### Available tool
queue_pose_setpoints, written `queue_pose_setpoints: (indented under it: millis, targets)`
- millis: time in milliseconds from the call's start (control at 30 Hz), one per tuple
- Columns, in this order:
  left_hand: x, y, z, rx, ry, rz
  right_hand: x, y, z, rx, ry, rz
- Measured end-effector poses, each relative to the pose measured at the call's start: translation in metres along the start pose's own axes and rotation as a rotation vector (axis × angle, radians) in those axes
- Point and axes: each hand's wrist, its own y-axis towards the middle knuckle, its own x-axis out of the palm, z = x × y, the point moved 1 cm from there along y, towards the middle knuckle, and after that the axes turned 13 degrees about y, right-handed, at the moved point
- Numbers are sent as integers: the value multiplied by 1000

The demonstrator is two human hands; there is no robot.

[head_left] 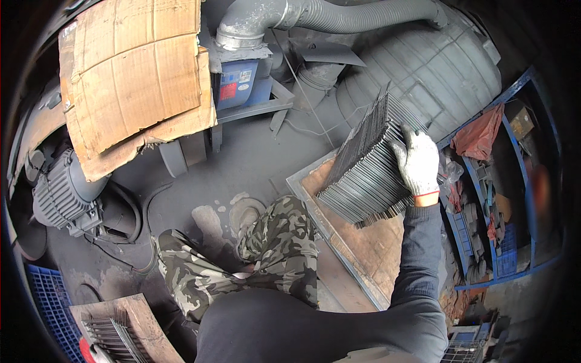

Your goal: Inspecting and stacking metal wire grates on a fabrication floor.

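Head cam: leaning stack of thin dk-grey plates [366, 169] on bench [387, 281], R hand [419, 160] spread open on its rt side; L hand [101, 356], cut off btm L near smaller strip bunch [115, 333], can't tell grip. Labels [245, 77] on blue box [236, 88] too small to read; bare board [372, 245] nearside of stack, up to metal rim [334, 241].

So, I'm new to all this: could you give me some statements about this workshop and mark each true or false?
1. The right hand wears a white glove. True.
2. That hand touches a hammer. False: it touches a stack of thin dark plates.
3. Both legs are in plain blue cloth. False: the person wears camouflage trousers.
4. A ridged grey hose runs along the top of the picture. True.
5. The ribbed motor is right of the legs. False: it is to their left.
6. Brown cardboard shows at upper left. True.
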Motion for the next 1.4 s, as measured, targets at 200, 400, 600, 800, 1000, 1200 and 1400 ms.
queue_pose_setpoints:
  millis: [200, 400, 600, 800, 1000, 1200, 1400]
  targets:
    - [-70, -68, 50, -74, 123, 79, 13, 4, -13, -37, 45, 7]
    - [-201, -101, 204, -39, 161, 30, 9, -13, -2, -10, -19, 105]
    - [-254, -98, 336, 214, -123, 182, 21, -67, -154, 82, 666, 525]
    - [-207, -151, 569, 983, -300, 250, 74, -84, -388, 184, 1647, -585]
    - [-172, -157, 613, 1004, -228, 433, 131, -75, -403, 798, 2283, -751]
    - [-16, -135, 621, 281, -1227, -884, 202, -63, -345, 1053, 2060, -692]
    - [23, -165, 680, 304, -1222, -942, 206, -38, -310, 1054, 2020, -629]
